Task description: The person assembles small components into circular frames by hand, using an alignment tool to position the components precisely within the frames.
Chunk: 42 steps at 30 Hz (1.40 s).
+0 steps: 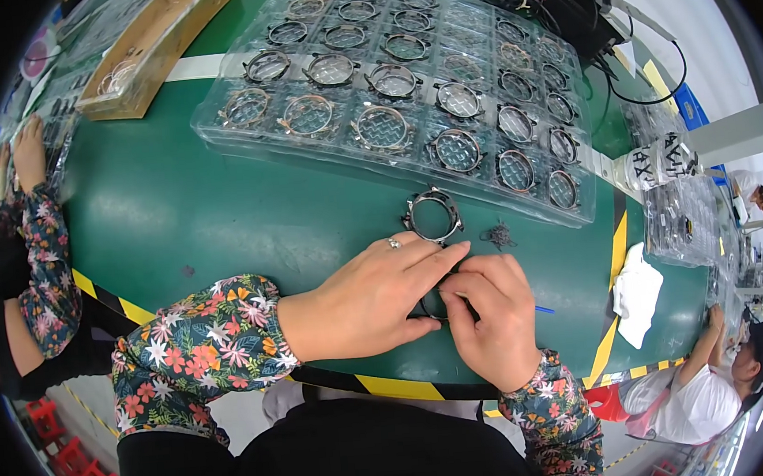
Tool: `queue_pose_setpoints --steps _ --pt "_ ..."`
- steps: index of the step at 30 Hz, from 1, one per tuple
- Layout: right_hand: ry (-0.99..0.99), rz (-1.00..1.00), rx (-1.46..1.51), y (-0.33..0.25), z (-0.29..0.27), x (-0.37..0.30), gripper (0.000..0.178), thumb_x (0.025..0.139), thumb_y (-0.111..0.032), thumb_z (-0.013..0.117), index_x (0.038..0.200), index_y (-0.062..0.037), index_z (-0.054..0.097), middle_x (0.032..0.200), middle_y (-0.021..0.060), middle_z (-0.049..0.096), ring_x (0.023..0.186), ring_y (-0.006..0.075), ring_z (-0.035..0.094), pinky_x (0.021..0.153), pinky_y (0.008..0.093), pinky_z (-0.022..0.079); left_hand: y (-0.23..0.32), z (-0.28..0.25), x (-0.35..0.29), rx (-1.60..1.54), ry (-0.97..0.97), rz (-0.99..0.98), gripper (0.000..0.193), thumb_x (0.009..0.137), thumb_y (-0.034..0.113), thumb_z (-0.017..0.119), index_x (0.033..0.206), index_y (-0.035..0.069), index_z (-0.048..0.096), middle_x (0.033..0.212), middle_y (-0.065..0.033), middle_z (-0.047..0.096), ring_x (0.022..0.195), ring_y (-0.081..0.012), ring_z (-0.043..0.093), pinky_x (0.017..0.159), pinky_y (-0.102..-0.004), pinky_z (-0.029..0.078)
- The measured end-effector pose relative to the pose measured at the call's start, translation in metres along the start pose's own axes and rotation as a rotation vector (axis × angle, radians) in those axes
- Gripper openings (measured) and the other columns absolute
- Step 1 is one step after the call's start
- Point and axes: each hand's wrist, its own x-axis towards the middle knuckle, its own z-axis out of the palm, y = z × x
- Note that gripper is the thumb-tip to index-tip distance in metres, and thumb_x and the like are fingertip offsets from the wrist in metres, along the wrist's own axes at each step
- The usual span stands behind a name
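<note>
My left hand (pixel 368 296), with a ring on one finger, bends over the near middle of the green table. Its thumb and fingers are closed round a dark watch case (pixel 424 307), mostly covered by the hands. From the other side my right hand (pixel 496 318) pinches at the same case; whether a small part sits between its fingertips is hidden. Just beyond my left fingertips a second dark round watch case (pixel 457 218) lies on the table. A small tangle of dark bits (pixel 498 234) is to its right. A thin blue stick (pixel 544 310) pokes out beside my right hand.
A clear plastic tray (pixel 304 146) with many watch cases spans the far side. A cardboard box (pixel 137 100) stands far left, a white cloth (pixel 638 295) at right. Black equipment with cables (pixel 560 4) sits far right. Other people work at left (pixel 31 156) and right (pixel 698 402).
</note>
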Motion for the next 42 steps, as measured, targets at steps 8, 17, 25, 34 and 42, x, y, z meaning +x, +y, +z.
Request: queue_pose_setpoints --steps 8,17,25,34,42 --pt "0.007 -0.007 -0.03 -0.0007 0.0035 0.0022 0.017 0.071 0.008 0.071 0.085 -0.0011 0.067 0.091 0.0111 0.064 0.08 0.031 0.058 0.068 0.0399 0.048 0.0006 0.0031 0.0011 -0.003 0.076 0.005 0.093 0.07 0.015 0.085 0.149 0.001 0.038 0.114 -0.0135 0.061 0.105 -0.0342 0.057 0.096 -0.0436 0.046" --pt "0.002 -0.006 -0.013 -0.0032 0.0038 0.0032 0.017 0.07 0.008 0.071 0.083 -0.0015 0.067 0.091 0.0106 0.064 0.079 0.0308 0.058 0.068 0.0394 0.048 0.0003 0.0035 0.0012 -0.007 0.088 0.012 0.093 0.069 0.014 0.085 0.149 0.001 0.039 0.112 -0.0136 0.061 0.103 -0.0343 0.058 0.094 -0.044 0.047" --pt "-0.061 0.025 0.051 -0.0008 0.0008 0.0045 0.015 0.071 0.008 0.071 0.082 -0.0013 0.066 0.088 0.0103 0.065 0.079 0.0314 0.058 0.069 0.0398 0.048 0.0005 0.0041 0.0019 -0.018 0.097 0.015 0.093 0.068 0.012 0.085 0.148 0.0 0.039 0.111 -0.0139 0.061 0.101 -0.0349 0.058 0.093 -0.0439 0.047" --pt "-0.083 0.012 0.067 0.0001 0.0009 0.0038 0.014 0.071 0.007 0.07 0.082 -0.0011 0.065 0.089 0.0105 0.065 0.08 0.0318 0.059 0.069 0.0401 0.048 0.0007 0.0044 0.0028 -0.026 0.092 0.006 0.09 0.069 0.011 0.084 0.147 -0.001 0.04 0.111 -0.0148 0.062 0.101 -0.0347 0.058 0.091 -0.0439 0.048" --pt "0.013 0.01 -0.014 -0.0028 -0.0006 0.0017 0.017 0.07 0.009 0.07 0.082 -0.0019 0.066 0.089 0.0108 0.064 0.08 0.0315 0.059 0.069 0.04 0.049 -0.0013 0.0044 0.002 -0.025 0.08 0.011 0.091 0.07 0.013 0.084 0.148 0.0 0.04 0.111 -0.0142 0.062 0.101 -0.0348 0.059 0.092 -0.0435 0.048"
